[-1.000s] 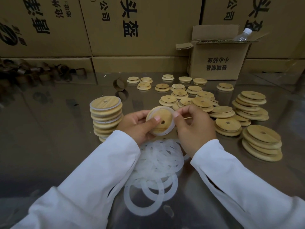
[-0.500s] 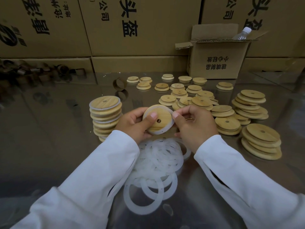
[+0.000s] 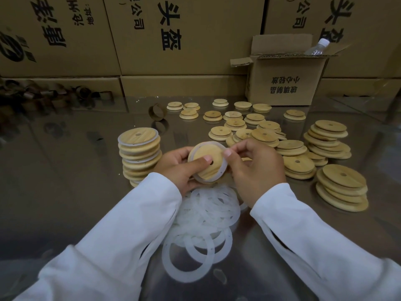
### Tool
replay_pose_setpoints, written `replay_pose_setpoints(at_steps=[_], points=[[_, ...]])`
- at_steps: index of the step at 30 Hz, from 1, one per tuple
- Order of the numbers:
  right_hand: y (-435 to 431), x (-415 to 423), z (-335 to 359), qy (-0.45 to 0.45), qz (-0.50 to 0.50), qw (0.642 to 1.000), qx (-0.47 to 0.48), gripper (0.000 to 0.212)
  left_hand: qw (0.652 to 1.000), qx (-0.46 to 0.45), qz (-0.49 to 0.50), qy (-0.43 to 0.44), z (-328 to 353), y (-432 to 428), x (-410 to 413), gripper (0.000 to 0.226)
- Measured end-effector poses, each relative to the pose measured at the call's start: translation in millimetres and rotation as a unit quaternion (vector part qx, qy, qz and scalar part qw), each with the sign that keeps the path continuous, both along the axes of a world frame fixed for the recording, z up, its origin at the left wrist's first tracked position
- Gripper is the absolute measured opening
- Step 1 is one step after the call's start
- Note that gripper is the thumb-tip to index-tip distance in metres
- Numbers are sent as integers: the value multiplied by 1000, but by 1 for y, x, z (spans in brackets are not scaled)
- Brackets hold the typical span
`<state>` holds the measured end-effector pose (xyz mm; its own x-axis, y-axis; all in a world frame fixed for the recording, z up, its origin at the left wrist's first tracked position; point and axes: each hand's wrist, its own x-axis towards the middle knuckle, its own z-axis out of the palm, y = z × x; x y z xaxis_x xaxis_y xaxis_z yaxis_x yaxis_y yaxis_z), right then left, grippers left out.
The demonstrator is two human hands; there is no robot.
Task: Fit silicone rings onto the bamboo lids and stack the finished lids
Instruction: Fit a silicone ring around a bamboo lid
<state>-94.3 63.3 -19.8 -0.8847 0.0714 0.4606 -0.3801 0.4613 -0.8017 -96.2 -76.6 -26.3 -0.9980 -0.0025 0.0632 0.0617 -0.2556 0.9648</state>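
I hold a round bamboo lid (image 3: 206, 164) with a small hole, tilted toward me above the table's middle. A translucent white silicone ring (image 3: 219, 178) sits around its edge. My left hand (image 3: 180, 168) grips the lid from the left, thumb on its face. My right hand (image 3: 253, 168) pinches the ring at the lid's upper right rim. A pile of loose silicone rings (image 3: 204, 224) lies just below my hands. To the left stands a stack of ringed lids (image 3: 138, 153).
Several bare bamboo lids (image 3: 297, 164) lie loose and in low stacks to the right and behind, on a glossy table (image 3: 65, 192). An open carton (image 3: 286, 83) with a water bottle (image 3: 316, 47) stands at the back right. Cardboard tubes (image 3: 157, 111) lie at the back left before large boxes.
The lid has turned a little in my hands and shifted slightly left. My right thumb and finger have moved up along the rim, working the ring.
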Motion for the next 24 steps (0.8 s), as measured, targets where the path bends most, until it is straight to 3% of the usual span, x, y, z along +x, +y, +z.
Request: replay_pose_setpoints(at_steps=[7, 16, 20, 24], points=[[-2, -3, 0, -3, 5, 1000, 27, 25, 998, -30, 34, 35, -5, -2, -4, 10], [-1, -7, 4, -78, 37, 995, -44, 15, 998, -12, 27, 60, -3, -3, -5, 11], [-2, -3, 2, -63, 36, 994, -82, 12, 993, -56, 48, 89, -5, -6, -5, 10], [-7, 2, 1, -12, 44, 997, -58, 9, 993, -51, 66, 85, -6, -5, -5, 13]])
